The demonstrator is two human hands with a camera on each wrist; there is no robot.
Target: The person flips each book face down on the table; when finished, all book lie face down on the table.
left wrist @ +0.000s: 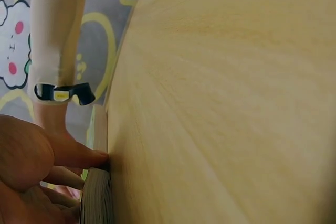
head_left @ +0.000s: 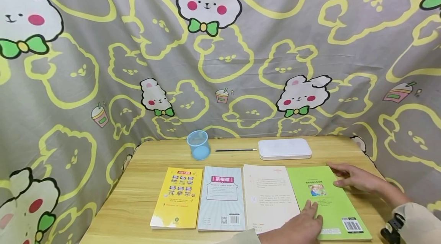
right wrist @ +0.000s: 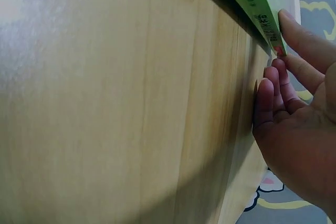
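Note:
A green book (head_left: 327, 198) with a barcode lies at the right end of a row of books. My left hand (head_left: 296, 226) holds its near left corner, fingers over the cover. In the left wrist view, the thumb (left wrist: 86, 156) is at the book's near edge, close to the tabletop. Beside it shows the page block (left wrist: 97, 198) of the cream book (head_left: 268, 198). My right hand (head_left: 360, 179) grips the green book's far right corner. In the right wrist view, thumb and forefinger meet at that corner beside the printed spine (right wrist: 257, 17), other fingers curled below.
Further left lie a light blue book (head_left: 222, 198) and a yellow book (head_left: 177, 198). Behind the row stand a blue cup (head_left: 198, 145), a thin dark pencil (head_left: 236, 150) and a white case (head_left: 285, 148). A patterned curtain (head_left: 213, 64) encloses the wooden table (head_left: 117, 205).

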